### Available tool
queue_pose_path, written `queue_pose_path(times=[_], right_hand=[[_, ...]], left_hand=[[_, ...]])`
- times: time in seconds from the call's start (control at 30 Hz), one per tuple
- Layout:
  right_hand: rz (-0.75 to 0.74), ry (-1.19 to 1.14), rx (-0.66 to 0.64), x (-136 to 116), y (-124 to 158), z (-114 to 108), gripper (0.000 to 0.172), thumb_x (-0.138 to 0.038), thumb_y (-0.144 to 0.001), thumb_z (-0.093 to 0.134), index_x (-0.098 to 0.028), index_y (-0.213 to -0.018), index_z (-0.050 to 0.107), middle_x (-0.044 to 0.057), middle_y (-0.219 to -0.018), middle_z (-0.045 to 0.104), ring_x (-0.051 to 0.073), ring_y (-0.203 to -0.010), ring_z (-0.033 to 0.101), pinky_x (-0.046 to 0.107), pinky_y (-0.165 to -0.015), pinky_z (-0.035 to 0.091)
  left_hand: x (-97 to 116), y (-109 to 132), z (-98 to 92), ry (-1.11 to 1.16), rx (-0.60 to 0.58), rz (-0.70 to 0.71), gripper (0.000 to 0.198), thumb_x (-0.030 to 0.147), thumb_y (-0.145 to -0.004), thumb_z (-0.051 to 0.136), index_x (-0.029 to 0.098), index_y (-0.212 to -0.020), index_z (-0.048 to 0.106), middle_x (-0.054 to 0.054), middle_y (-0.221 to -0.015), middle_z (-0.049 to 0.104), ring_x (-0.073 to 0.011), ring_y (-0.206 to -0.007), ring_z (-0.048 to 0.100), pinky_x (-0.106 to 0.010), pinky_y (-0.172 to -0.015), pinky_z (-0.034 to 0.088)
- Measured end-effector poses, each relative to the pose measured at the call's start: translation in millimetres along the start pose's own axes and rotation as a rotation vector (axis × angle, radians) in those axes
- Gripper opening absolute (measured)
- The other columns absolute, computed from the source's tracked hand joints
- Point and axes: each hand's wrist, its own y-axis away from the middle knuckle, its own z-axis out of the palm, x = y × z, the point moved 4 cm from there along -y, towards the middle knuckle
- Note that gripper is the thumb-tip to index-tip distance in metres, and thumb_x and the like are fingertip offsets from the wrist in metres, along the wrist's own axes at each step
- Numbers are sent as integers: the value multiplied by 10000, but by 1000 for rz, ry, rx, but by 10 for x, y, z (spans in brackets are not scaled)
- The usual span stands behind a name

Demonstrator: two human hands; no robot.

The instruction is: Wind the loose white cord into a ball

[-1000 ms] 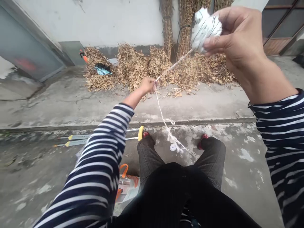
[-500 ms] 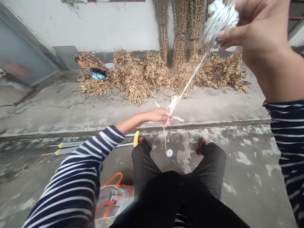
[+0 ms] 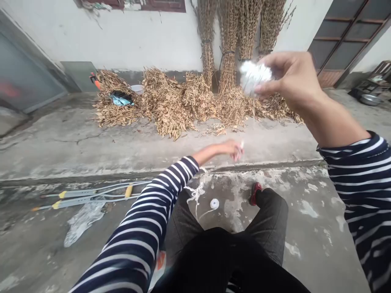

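Raised at the upper right, my right hand (image 3: 293,77) is closed around a white bundle of wound cord (image 3: 254,77), blurred by motion. My left hand (image 3: 232,149), lower and nearer the middle, is blurred too. Its fingers are closed on the white cord (image 3: 242,144), of which a short bit shows. Loose white cord (image 3: 197,192) hangs in a tangle below my left forearm. On the ground between my feet lies a small white roll (image 3: 214,204) with a strand leading off it.
Crutches (image 3: 91,197) and a clear plastic bag (image 3: 84,221) lie on the ground at left. Ahead runs a low concrete step (image 3: 91,173). Dry plant heaps (image 3: 171,106) lie along the wall, with tied stalk bundles (image 3: 228,49) standing behind. A bag (image 3: 160,260) is mostly hidden by my left arm.
My right hand has come down and left with the bundle. My left hand has shifted right. The cord stretched between them no longer shows clearly, and loose cord now hangs under my left arm.
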Motion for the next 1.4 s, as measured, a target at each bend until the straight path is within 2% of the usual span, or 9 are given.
queue_pose_path(times=[0.1, 0.13, 0.27, 0.47, 0.73, 1.07, 1.2, 1.27, 1.4], right_hand=[[159, 60, -126, 130, 129, 74, 336, 80, -608, 839, -81, -889, 753, 87, -873, 726, 154, -700, 679, 238, -514, 577], [201, 72, -186, 180, 163, 119, 331, 56, -624, 839, -95, -908, 762, 93, -916, 730, 164, -738, 686, 251, -539, 584], [292, 93, -405, 384, 269, 371, 305, -28, -649, 856, -131, -920, 760, 84, -961, 717, 167, -799, 673, 273, -570, 590], [315, -28, -407, 600, 351, 572, 440, 1, -622, 847, -123, -1033, 750, 69, -967, 712, 144, -776, 683, 226, -546, 584], [597, -307, -354, 801, 368, 588, 330, -108, -660, 766, -112, -988, 729, 77, -885, 695, 75, -634, 588, 162, -469, 445], [-169, 394, -93, 711, 278, 557, 390, -271, -752, 792, -238, -1131, 707, 104, -1282, 624, 331, -1279, 549, 558, -1021, 574], [-233, 398, -128, 647, 358, 603, 387, -296, -795, 766, -312, -1175, 692, 81, -1367, 580, 333, -1372, 486, 569, -1045, 565], [-150, 256, -167, 592, 390, 635, 421, -299, -790, 775, -289, -1198, 673, 88, -1344, 590, 298, -1269, 569, 473, -908, 622], [94, 39, -264, 526, 458, 738, 488, -284, -750, 803, -231, -1204, 631, 84, -1201, 642, 204, -1009, 665, 297, -692, 607]], left_hand=[[-197, 480, 452, 23, -577, 36, 68, 111, -714, 754, 161, -751, 782, -39, -732, 753, -197, -687, 724, -374, -794, 633], [-243, 562, 433, 111, -651, 59, 192, 100, -686, 788, 175, -862, 800, -68, -902, 797, -225, -822, 758, -379, -842, 624], [-130, 440, -122, 685, -257, 234, 558, 216, -775, 790, 204, -1322, 679, -132, -1383, 690, -244, -1173, 705, -396, -1021, 555], [110, 447, -335, 852, 183, 246, 161, 257, -808, 782, 156, -923, 734, -59, -857, 777, -219, -907, 727, -344, -932, 541], [-30, 617, -379, 849, 170, 255, 206, 293, -885, 666, 167, -727, 708, -57, -802, 767, -176, -844, 709, -306, -916, 521], [-83, 1012, -384, 1103, -329, 169, 272, 421, -873, 680, 166, -794, 630, -14, -580, 649, -161, -599, 662, -392, -906, 563], [-323, 1023, -302, 1034, -435, 125, 276, 425, -871, 660, 159, -799, 659, -66, -684, 714, -219, -744, 723, -427, -977, 538], [-492, 924, -290, 815, -305, 51, 240, 380, -860, 661, 152, -790, 688, -109, -850, 768, -254, -899, 737, -412, -999, 520], [-516, 801, -477, 457, 265, 80, 224, 233, -816, 716, 182, -1033, 742, -106, -1322, 711, -269, -1131, 676, -338, -881, 540]])
